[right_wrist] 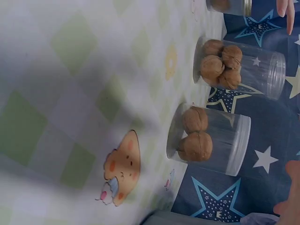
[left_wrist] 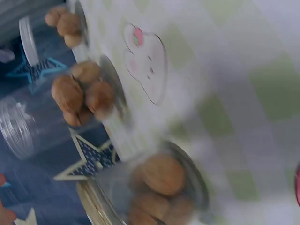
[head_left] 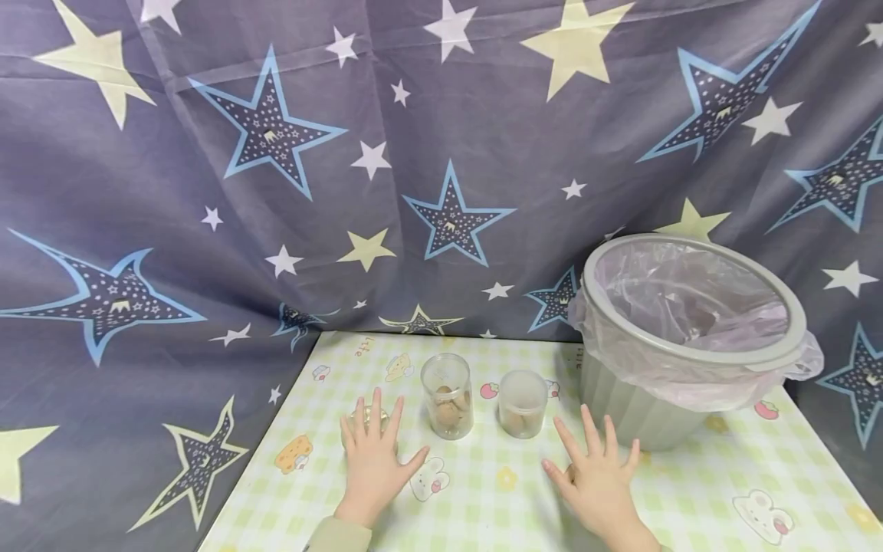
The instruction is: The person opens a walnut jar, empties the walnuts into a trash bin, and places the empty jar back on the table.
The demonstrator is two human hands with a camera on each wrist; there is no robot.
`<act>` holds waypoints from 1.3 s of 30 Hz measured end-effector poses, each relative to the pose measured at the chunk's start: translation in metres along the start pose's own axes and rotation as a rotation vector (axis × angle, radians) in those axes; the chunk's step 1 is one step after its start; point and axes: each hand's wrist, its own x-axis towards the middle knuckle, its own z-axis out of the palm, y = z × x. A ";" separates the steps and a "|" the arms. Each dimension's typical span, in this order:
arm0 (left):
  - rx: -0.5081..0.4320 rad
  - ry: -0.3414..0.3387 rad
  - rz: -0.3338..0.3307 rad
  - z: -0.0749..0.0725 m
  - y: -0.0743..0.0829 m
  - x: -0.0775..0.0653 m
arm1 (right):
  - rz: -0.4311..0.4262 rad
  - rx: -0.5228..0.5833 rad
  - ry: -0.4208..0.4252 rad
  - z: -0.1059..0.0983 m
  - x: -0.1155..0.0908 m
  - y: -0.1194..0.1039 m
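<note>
My left hand is spread flat with straight fingers, overlapping a gold-lidded jar in the head view. That jar shows walnuts inside in the left wrist view. To its right stands a taller clear jar with several walnuts at its bottom. A shorter jar with a whitish lid holds a few walnuts. Near this shorter jar, my right hand is spread with straight fingers, palm down. Neither hand grips a jar.
A grey bin with a clear plastic liner stands at the right rear of the table. The green checked tablecloth carries cartoon prints. Behind hangs a dark curtain with stars.
</note>
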 end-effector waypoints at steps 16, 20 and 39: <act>-0.242 -0.047 -0.221 0.006 -0.068 -0.020 | -0.028 0.025 0.000 0.013 -0.008 -0.002; -0.280 -0.067 -0.272 0.009 -0.078 -0.025 | -0.037 0.025 0.008 0.015 -0.008 -0.004; -0.640 -0.213 -0.480 0.041 -0.082 -0.028 | -0.156 0.048 0.081 0.048 -0.007 -0.008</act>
